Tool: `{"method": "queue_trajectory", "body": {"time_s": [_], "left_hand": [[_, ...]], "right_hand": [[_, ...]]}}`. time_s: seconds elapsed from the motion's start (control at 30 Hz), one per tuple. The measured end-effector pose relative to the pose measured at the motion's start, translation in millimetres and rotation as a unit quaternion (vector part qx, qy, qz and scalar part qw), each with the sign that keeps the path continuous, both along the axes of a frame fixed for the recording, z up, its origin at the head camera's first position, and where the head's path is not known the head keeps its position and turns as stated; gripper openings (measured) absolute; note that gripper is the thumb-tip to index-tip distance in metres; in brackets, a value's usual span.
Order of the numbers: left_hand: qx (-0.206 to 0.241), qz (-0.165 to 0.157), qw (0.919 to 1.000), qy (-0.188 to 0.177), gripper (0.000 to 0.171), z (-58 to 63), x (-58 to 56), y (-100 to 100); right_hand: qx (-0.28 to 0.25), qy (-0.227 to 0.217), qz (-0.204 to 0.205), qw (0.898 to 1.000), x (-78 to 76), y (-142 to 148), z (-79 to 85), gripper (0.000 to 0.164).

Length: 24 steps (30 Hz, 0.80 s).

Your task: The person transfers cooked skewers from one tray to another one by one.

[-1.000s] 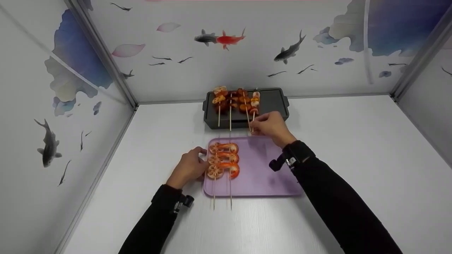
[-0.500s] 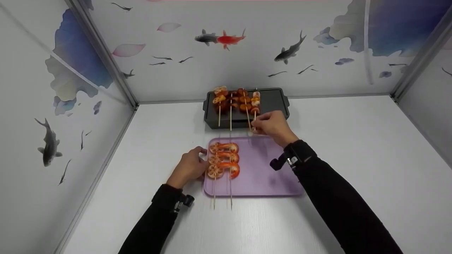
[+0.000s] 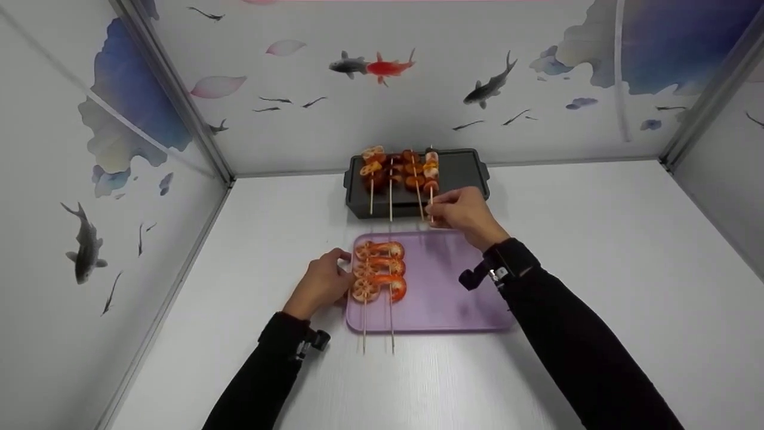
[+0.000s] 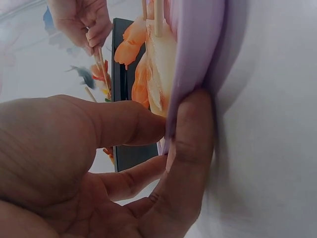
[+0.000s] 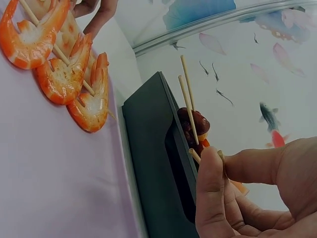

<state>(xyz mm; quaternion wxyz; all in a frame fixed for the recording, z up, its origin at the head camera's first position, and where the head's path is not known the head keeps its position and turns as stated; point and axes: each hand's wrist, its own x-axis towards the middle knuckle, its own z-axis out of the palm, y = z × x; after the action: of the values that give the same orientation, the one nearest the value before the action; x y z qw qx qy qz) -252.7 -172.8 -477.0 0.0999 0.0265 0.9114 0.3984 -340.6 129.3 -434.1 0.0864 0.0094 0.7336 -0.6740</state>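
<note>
With thumb and fingers, my right hand [image 3: 468, 215] pinches the lower stick of a skewer [image 3: 431, 170] of white, yellow and reddish pieces. That skewer lies rightmost in the row on the dark grey grill pan [image 3: 462, 176]. My left hand [image 3: 322, 280] pinches the left rim of a lilac tray [image 3: 453, 298], thumb above and a finger beneath, as the left wrist view shows. On the tray's left side lie a lotus root skewer [image 3: 364, 291] and a shrimp skewer [image 3: 396, 291], their sticks jutting over the front edge.
Left of the held skewer, the pan carries a skewer with lotus slices [image 3: 371, 169], one of dark pieces [image 3: 394, 169] and one of round brown slices [image 3: 413, 169]. Behind the pan rises a white wall [image 3: 418, 119] printed with fish. The white table [image 3: 585, 239] spreads around.
My right hand has shifted slightly right, swinging the skewer's lower end right, so it now lies straighter. The left hand and tray look nearly unchanged.
</note>
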Motion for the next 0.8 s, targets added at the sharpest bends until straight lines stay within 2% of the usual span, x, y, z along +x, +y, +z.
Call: {"method": "queue_trajectory", "body": {"time_s": [0.3, 0.43, 0.67, 0.8], "left_hand": [[-0.001, -0.005, 0.9999, -0.01, 0.046, 0.2, -1.5, 0.7], [0.02, -0.006, 0.9995, -0.022, 0.047, -1.7, -1.8, 4.0], [0.013, -0.005, 0.9999, -0.004, 0.045, 0.3, -2.5, 3.8], [0.005, 0.001, 1.0, -0.007, 0.046, 0.2, -0.9, 0.4]], "right_hand": [[0.024, 0.01, 0.001, 1.0, 11.0, 5.4, 4.3, 0.026], [0.034, 0.008, -0.003, 0.999, 14.1, 10.1, 5.1, 0.026], [0.025, 0.017, 0.007, 1.0, 19.2, 13.0, 8.1, 0.027], [0.033, 0.02, 0.013, 0.999, 22.1, 12.7, 9.3, 0.027]]}}
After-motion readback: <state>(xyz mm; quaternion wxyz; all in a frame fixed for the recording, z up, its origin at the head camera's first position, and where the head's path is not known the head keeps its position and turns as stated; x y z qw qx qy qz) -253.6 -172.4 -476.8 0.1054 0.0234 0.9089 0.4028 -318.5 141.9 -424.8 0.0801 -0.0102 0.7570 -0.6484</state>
